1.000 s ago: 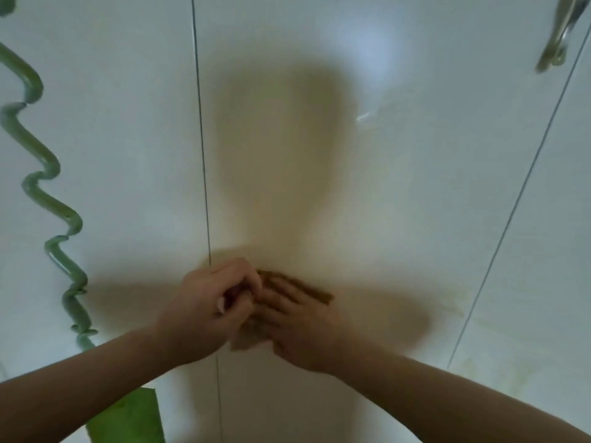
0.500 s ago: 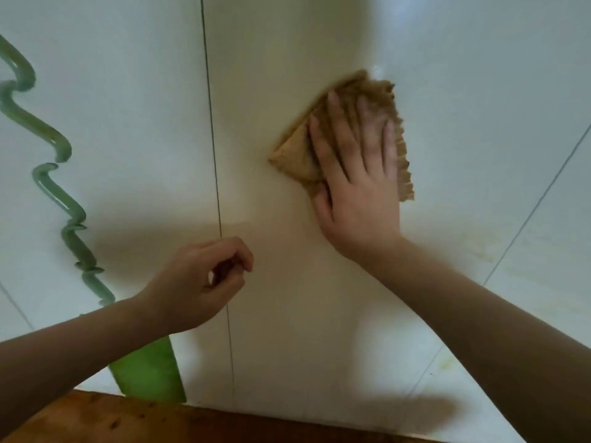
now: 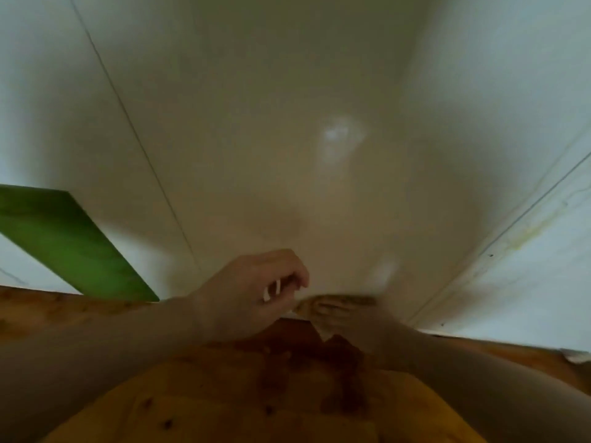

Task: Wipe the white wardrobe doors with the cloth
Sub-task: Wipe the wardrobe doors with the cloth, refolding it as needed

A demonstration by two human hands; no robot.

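Big change vs half a sec ago: the right hand (image 3: 343, 310) has dropped from high on the middle wardrobe door (image 3: 287, 139) to its bottom edge, right where the door meets the wooden floor (image 3: 64, 310). The view has tipped downward w/ it. The frame is motion-blurred, so detail is thin.

The cloth (image 3: 339, 300) sits under the right hand, pressed flat to the door at the very bottom; only a brownish strip shows past the fingers. Right hand looks spread, palm down on the cloth. Left hand (image 3: 252, 292) hovers just beside it, fingers loosely curled, holding nothing, not touching the door as far as I can tell.

Meaning for the task: prob. one full top-to-bottom stroke done on the middle door. Yellowish streaks near the seam on the right-hand door (image 3: 527, 238) suggest that panel isn't wiped yet. The left door, w/ a green panel (image 3: 64, 241) on it, can't judge clean or not.
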